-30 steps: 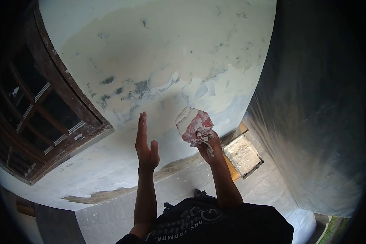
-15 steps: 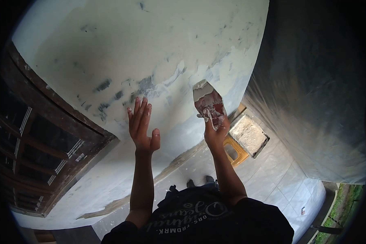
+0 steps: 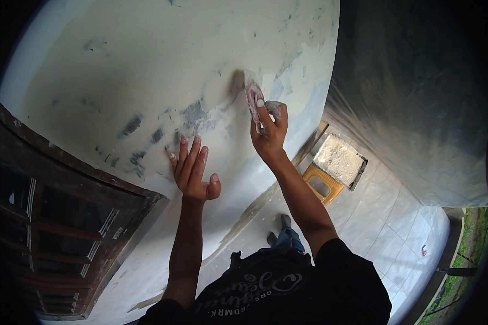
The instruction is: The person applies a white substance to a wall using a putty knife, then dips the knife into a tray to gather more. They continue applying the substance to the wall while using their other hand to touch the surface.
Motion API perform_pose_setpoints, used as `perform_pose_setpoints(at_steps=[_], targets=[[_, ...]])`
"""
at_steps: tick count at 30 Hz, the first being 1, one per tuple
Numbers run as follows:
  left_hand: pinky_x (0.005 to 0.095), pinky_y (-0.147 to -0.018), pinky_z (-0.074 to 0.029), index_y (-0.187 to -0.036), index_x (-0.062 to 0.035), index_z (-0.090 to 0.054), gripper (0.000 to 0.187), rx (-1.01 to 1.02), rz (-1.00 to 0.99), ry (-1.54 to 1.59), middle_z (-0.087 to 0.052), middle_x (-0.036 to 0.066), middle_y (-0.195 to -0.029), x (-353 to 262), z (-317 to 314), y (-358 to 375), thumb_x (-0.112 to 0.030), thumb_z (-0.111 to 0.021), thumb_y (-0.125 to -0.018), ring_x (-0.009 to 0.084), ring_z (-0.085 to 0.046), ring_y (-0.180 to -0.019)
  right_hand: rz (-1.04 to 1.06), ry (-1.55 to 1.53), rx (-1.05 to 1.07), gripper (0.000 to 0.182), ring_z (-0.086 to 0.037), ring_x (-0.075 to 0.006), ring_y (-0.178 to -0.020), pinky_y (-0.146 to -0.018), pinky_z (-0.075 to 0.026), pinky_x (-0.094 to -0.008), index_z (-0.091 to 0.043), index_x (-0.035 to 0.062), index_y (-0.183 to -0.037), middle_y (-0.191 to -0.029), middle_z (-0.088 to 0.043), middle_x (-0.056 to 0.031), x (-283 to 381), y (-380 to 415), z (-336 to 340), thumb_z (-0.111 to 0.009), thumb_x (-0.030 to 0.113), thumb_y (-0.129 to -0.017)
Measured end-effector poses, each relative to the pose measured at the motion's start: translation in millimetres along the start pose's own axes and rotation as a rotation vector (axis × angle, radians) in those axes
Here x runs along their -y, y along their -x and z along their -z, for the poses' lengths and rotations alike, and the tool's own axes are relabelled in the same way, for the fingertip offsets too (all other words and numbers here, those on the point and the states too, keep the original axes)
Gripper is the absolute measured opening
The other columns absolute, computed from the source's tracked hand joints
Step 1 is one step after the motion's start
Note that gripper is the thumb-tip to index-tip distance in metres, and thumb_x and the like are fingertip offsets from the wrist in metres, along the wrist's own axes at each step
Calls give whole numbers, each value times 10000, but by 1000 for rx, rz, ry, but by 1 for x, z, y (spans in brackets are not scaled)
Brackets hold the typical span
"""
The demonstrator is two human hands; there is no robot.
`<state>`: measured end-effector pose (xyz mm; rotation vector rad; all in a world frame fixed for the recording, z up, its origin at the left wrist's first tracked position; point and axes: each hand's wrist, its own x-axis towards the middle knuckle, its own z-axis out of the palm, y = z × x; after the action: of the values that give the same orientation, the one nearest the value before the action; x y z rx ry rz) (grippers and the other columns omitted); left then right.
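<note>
A pale wall [image 3: 130, 81] with dark grey bare patches fills the upper left of the view. My right hand [image 3: 271, 130] grips a putty knife [image 3: 253, 95], its reddish face smeared with putty and its blade edge up at the wall surface. Seen nearly edge-on, the knife throws a shadow on the wall to its left. My left hand [image 3: 191, 170] is open, fingers stretched and whitened at the tips, the fingertips right at the wall below a large grey patch. It holds nothing.
A tray of off-white putty [image 3: 339, 160] rests on a yellow stool [image 3: 322, 185] at the right. A brown wooden window frame [image 3: 65, 162] borders the wall on the left. Plastic sheeting [image 3: 406, 119] hangs at the right, above a tiled floor [image 3: 371, 233].
My right hand has moved up and left, turning the putty knife from face-on to nearly edge-on against the wall. My left hand stays open. The view has shifted slightly.
</note>
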<state>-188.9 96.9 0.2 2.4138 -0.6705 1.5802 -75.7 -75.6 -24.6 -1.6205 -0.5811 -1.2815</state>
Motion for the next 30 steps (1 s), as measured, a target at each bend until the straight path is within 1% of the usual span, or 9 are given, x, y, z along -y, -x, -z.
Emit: perform_pose_setpoints(at_steps=[2, 5, 8, 15, 22, 24, 25, 28, 30], targets=[[479, -1160, -101, -1078, 71, -636, 488, 7, -20, 8, -636, 218, -1171, 1, -4, 5, -286, -397, -847, 406, -496, -1245, 23, -1, 1, 516, -513, -313, -847, -700, -461, -373, -640, 21, -1103, -964, -545, -155, -3, -6, -6, -657, -128, -610], [475, -1161, -108, -1043, 63, -645, 467, 82, -15, 41, -646, 213, -1152, 2, -8, 9, -291, -416, -844, 394, -509, -1236, 106, 85, 71, 515, -530, -310, -858, -630, -498, -370, -642, 36, -1048, -964, -568, -104, -7, -10, -16, -714, -63, -549], [477, -1158, -117, -1040, 57, -641, 451, 115, -38, 61, -648, 207, -1152, 5, -13, 9, -285, -426, -840, 382, -511, -1238, 95, -2, 158, 489, -545, -302, -845, -649, -498, -370, -641, 26, -1021, -961, -578, -102, -14, -7, -22, -722, -59, -546], [472, -1155, -129, -1088, 36, -627, 404, 146, -69, 52, -649, 191, -1163, 9, -22, 5, -229, -474, -825, 364, -514, -1241, 71, -113, 128, 495, -556, -298, -816, -681, -500, -378, -638, 19, -1013, -943, -590, -107, -20, 3, -28, -736, -51, -533], [476, -1152, -144, -1146, 34, -595, 407, 156, -101, 52, -640, 192, -1181, 9, -26, 1, -182, -498, -814, 368, -504, -1251, 10, -130, 204, 559, -564, -301, -821, -687, -503, -387, -641, 35, -1059, -944, -585, -113, -11, 22, -16, -745, -41, -514], [486, -1142, -176, -1181, 32, -573, 421, 114, -106, 74, -626, 195, -1206, 10, -30, -4, -174, -500, -820, 380, -493, -1259, 45, -150, 163, 577, -539, -267, -705, -595, -462, -355, -638, 4, -1062, -812, -581, -103, -10, 25, -13, -737, -83, -500], [527, -1123, -190, -1279, 52, -486, 494, 125, -162, 87, -570, 245, -1265, 13, -30, -7, -129, -483, -820, 457, -436, -1280, 43, -150, 156, 577, -539, -267, -705, -595, -462, -355, -638, 4, -1062, -812, -581, -103, -9, 31, -11, -737, -83, -500], [530, -1123, -188, -1289, 53, -476, 501, 147, -146, 67, -561, 244, -1278, 13, -31, -14, -120, -486, -819, 460, -426, -1287, -10, -135, 172, 585, -534, -259, -675, -572, -458, -340, -641, 2, -1072, -789, -574, -103, -2, 50, 3, -733, -95, -503], [532, -1121, -193, -1301, 53, -462, 509, 156, -161, 52, -554, 242, -1287, 14, -31, -16, -114, -488, -821, 456, -422, -1291, -8, -144, 95, 598, -524, -249, -637, -544, -447, -320, -634, -2, -1105, -759, -563, -104, -2, 52, 9, -727, -109, -524]])
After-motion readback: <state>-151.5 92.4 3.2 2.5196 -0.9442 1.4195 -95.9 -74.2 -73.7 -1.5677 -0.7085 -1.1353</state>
